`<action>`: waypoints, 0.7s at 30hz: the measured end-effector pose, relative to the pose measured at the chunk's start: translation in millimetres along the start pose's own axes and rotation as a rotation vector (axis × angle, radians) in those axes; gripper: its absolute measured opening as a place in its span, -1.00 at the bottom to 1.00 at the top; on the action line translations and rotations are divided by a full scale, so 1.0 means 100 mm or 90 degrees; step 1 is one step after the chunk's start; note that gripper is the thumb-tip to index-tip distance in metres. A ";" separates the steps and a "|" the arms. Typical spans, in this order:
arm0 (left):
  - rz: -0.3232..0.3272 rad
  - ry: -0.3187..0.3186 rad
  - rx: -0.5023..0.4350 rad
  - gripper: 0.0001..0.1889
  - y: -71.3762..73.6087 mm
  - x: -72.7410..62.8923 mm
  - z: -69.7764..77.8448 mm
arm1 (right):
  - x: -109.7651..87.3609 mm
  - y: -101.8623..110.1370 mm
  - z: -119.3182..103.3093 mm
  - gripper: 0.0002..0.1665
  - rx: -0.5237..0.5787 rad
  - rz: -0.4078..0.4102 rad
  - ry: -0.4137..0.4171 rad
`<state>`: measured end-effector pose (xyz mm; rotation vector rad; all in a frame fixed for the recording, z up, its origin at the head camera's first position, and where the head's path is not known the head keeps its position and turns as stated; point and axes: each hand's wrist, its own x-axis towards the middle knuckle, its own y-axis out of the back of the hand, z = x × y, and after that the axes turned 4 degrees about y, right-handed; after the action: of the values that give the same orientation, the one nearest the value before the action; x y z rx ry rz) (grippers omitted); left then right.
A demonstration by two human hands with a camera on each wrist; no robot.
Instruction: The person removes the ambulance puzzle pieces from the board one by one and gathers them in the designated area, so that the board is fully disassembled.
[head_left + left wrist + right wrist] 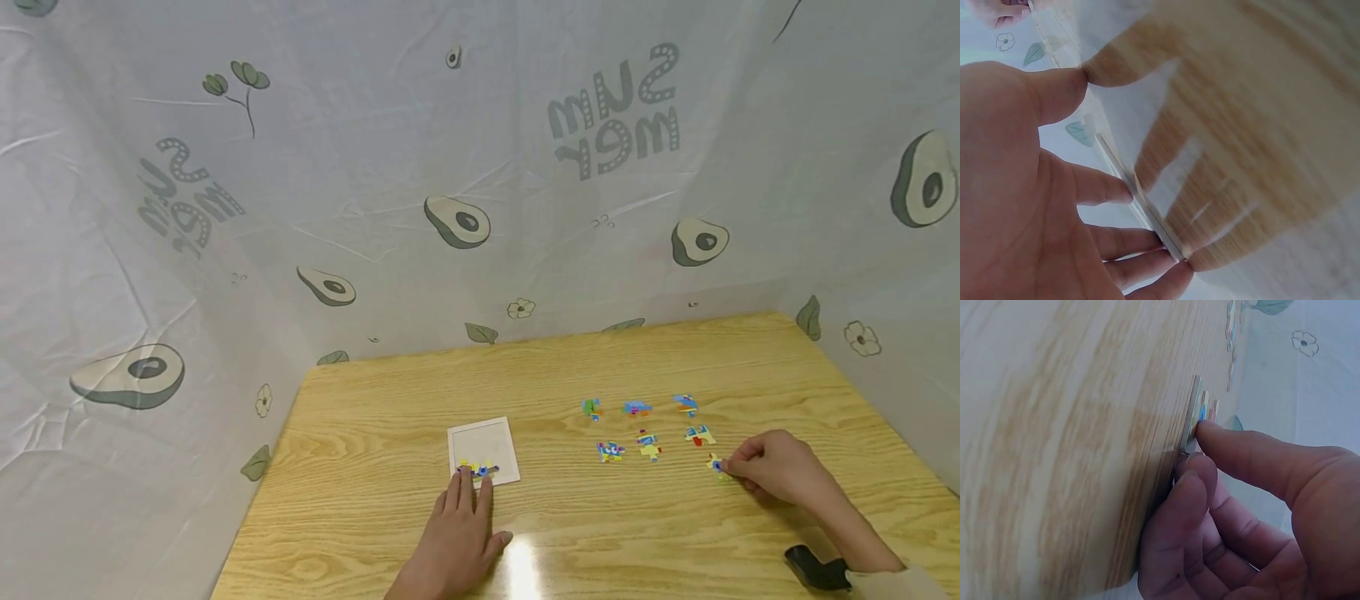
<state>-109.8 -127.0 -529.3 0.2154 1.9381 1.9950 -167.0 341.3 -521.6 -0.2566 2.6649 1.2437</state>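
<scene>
A small white puzzle tray (pixel 483 437) lies on the table, with joined colourful jigsaw pieces (pixel 483 472) along its near edge. My left hand (pixel 456 533) rests there with fingers extended, its fingertips touching those pieces and the near rim. In the left wrist view, the fingertips meet the thin tray edge (pixel 1141 203). Off to the right, my right hand (pixel 783 471) pinches a yellow and blue jigsaw piece (pixel 715 464) between thumb and fingers. The right wrist view shows this piece (pixel 1191 419) edge-on, slightly tilted at the tabletop; the fingers partly cover it.
Several loose jigsaw pieces lie spread in two rows right of the tray, among them a green one (pixel 591 407) and a red and yellow one (pixel 700 435). A black curved object (pixel 817 570) is by my right wrist. A printed curtain (pixel 525 250) encloses the wooden table (pixel 375 467).
</scene>
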 end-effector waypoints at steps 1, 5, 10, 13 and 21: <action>-0.001 0.000 -0.001 -0.16 0.00 0.00 0.00 | 0.00 0.00 0.01 -0.69 0.001 -0.001 0.002; -0.004 0.002 -0.004 -0.16 0.01 0.00 0.00 | -0.01 0.02 0.02 -0.65 0.001 0.003 0.019; -0.006 0.005 -0.006 -0.16 0.01 0.01 0.01 | -0.04 0.06 -0.02 -0.55 -0.001 0.026 0.044; -0.008 0.008 -0.012 -0.16 0.02 0.01 0.00 | -0.06 0.07 -0.13 -0.54 0.003 0.046 0.065; -0.008 0.015 -0.027 -0.12 0.03 0.00 -0.01 | -0.01 -0.03 -0.65 -0.66 0.058 0.063 0.173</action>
<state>-110.2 -128.1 -526.3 0.1681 1.9046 2.0372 -171.9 289.3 -481.9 -0.3021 2.9899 1.1866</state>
